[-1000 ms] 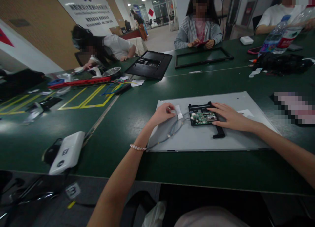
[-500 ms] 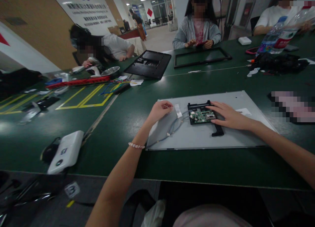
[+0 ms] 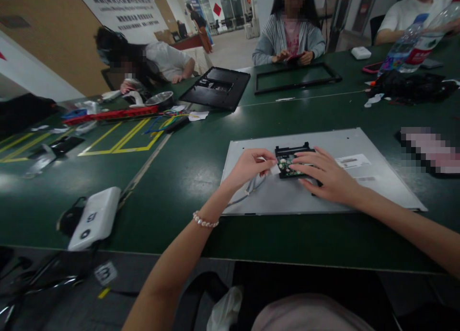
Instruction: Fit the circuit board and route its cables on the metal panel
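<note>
A flat grey panel (image 3: pixel 381 192) lies on the green table in front of me. On it sits a black bracket (image 3: pixel 293 150) that carries a green circuit board (image 3: pixel 285 166). At the board's left edge my left hand (image 3: pixel 253 168) is closed in a pinch on a small white paper tag (image 3: pixel 275 169). Thin grey cables (image 3: pixel 246 193) run beneath that hand, partly hidden by it. My right hand (image 3: pixel 328 177) spreads its fingers over the board's right side, covering much of it and of the bracket's lower arm. Whether its fingertips press on the board I cannot tell.
Past the panel are a black plastic cover (image 3: pixel 230 91) and a thin black frame (image 3: pixel 298 87). A phone (image 3: pixel 431 151) lies at right, with bottles (image 3: pixel 402 46) behind. A white device (image 3: pixel 95 218) stands near the left front edge. Other people sit across the table.
My left hand has moved right, to the board's edge, and the white tag has shifted with it. My right hand's fingers have slid left over the board and spread.
</note>
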Available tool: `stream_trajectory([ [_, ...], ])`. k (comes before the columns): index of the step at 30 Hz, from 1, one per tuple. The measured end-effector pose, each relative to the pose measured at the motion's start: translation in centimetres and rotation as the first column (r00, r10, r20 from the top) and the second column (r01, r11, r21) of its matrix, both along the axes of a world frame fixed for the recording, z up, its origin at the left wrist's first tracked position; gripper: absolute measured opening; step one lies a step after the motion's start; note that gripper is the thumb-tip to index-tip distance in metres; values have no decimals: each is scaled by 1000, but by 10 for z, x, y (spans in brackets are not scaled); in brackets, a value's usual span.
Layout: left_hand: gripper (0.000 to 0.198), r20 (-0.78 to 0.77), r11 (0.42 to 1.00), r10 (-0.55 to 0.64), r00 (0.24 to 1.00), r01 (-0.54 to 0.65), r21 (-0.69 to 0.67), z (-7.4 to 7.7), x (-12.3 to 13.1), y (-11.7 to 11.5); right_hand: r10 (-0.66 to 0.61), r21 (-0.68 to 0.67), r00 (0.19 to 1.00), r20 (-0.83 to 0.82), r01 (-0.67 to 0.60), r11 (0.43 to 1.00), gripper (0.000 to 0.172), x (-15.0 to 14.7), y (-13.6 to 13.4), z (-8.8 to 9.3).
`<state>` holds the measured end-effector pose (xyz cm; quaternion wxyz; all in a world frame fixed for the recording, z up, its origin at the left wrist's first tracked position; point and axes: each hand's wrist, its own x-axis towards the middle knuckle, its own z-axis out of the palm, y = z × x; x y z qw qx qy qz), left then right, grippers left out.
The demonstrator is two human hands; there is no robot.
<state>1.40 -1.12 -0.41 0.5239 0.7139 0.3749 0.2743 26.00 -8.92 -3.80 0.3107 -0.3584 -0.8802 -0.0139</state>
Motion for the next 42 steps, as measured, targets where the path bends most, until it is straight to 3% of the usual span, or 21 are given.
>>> stream_trajectory([
  [9,10,7,974,-144,990,143,-174,-15,17,-18,57,61,996,-63,-54,997,27,-17,-12,-2],
  [14,12,31,963,-191,981,193,-189,-22,19,-19,85,93,995,-53,-80,992,21,-18,-12,-2],
  [17,13,2,977,-188,982,187,-106,-24,20,-20,96,128,994,-50,-89,988,19,-16,-11,-3],
  [19,11,-76,986,-134,988,140,86,-24,20,-20,95,144,994,-53,-86,986,18,-13,-9,-2],
  [21,13,-187,924,-47,981,114,366,-23,20,-21,67,135,996,-61,-59,989,19,-8,-4,-1],
  [23,16,-277,790,38,960,141,597,-21,19,-23,18,109,997,-81,-9,994,18,0,5,-1],
  [26,21,-363,624,92,927,230,746,-19,19,-27,-82,62,987,-138,92,994,18,14,26,-5],
  [31,37,-548,484,-2,836,480,731,-23,20,-28,-224,-48,959,-172,219,974,22,25,68,-13],
  [35,37,-650,415,-69,757,614,671,-27,16,-22,-180,-144,980,-86,166,976,24,12,89,-13],
  [42,43,-695,403,-98,712,667,627,-23,9,-17,-160,-179,986,-55,148,973,26,-5,100,-19],
])
